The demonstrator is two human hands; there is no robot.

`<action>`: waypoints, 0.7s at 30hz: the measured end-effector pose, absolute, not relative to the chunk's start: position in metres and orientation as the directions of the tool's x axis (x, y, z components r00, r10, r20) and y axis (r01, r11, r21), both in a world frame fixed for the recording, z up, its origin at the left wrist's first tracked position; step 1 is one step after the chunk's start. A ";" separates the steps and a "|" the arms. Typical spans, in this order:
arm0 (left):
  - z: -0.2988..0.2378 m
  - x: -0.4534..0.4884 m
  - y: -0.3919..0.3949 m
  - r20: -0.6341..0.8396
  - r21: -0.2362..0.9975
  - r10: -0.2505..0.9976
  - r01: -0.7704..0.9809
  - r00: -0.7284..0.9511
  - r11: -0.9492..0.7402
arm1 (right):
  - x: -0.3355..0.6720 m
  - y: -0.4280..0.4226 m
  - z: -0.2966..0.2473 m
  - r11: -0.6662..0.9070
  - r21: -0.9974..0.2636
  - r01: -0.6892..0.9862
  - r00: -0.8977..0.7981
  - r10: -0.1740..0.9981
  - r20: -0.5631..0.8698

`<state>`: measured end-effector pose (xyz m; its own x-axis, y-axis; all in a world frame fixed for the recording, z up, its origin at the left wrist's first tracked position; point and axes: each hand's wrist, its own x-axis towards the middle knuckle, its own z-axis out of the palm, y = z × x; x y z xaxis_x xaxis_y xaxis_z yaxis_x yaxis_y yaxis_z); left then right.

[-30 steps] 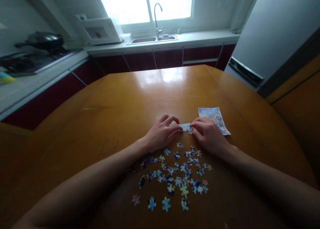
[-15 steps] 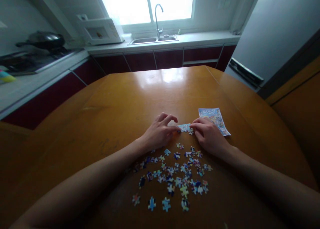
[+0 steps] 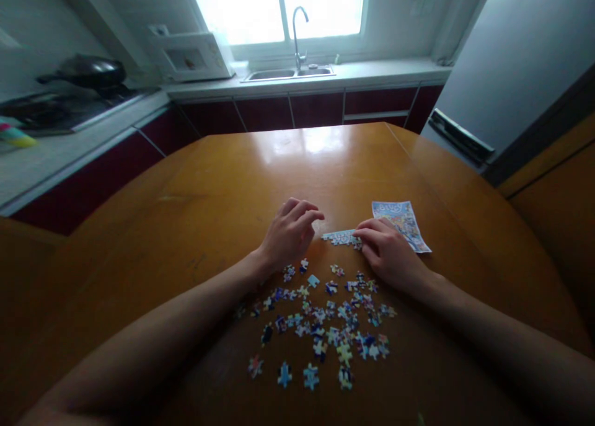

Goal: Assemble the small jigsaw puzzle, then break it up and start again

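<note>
A short strip of joined jigsaw pieces (image 3: 341, 237), pale blue with light lettering, lies flat on the wooden table. My right hand (image 3: 389, 250) rests at its right end, fingers bent and pressed together on the strip, hiding that end. Left of the strip, my left hand (image 3: 289, 232) is raised slightly off the table, its fingers loosely curved and apart, with nothing visible in them. Below both hands are many loose jigsaw pieces, among them a light blue piece (image 3: 313, 281) and a yellow-green piece (image 3: 344, 353).
A printed picture sheet (image 3: 400, 211) lies partly behind my right hand. The wooden table (image 3: 223, 184) spreads around. Beyond it are a counter with a sink (image 3: 272, 74), a tap (image 3: 297, 38), a white microwave (image 3: 193, 57), a dark pan (image 3: 93, 71) and a fridge (image 3: 511, 60).
My left hand has let go of the strip's left end and drawn back up and to the left, uncovering more of the strip and some loose pieces. My right hand stays in place.
</note>
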<state>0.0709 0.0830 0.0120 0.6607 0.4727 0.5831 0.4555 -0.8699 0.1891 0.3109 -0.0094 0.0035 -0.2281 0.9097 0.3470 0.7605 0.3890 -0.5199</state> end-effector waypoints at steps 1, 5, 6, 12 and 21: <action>0.012 0.070 0.085 0.599 0.200 0.485 0.468 0.637 -0.861 | 0.311 -0.009 0.003 0.400 -0.515 0.758 -0.240 0.906 0.350; 0.011 0.067 0.089 0.614 0.247 0.527 0.490 0.588 -0.836 | 0.311 -0.009 0.002 0.444 -0.469 0.763 -0.298 0.886 0.355; 0.010 0.067 0.089 0.613 0.254 0.531 0.490 0.586 -0.834 | 0.311 -0.010 0.002 0.453 -0.453 0.768 -0.313 0.882 0.352; 0.010 0.067 0.088 0.629 0.266 0.530 0.483 0.569 -0.834 | 0.307 -0.014 0.003 0.456 -0.358 0.815 -0.363 0.883 0.299; 0.009 0.067 0.089 0.623 0.286 0.552 0.495 0.555 -0.820 | 0.308 -0.014 0.003 0.439 -0.372 0.818 -0.325 0.886 0.330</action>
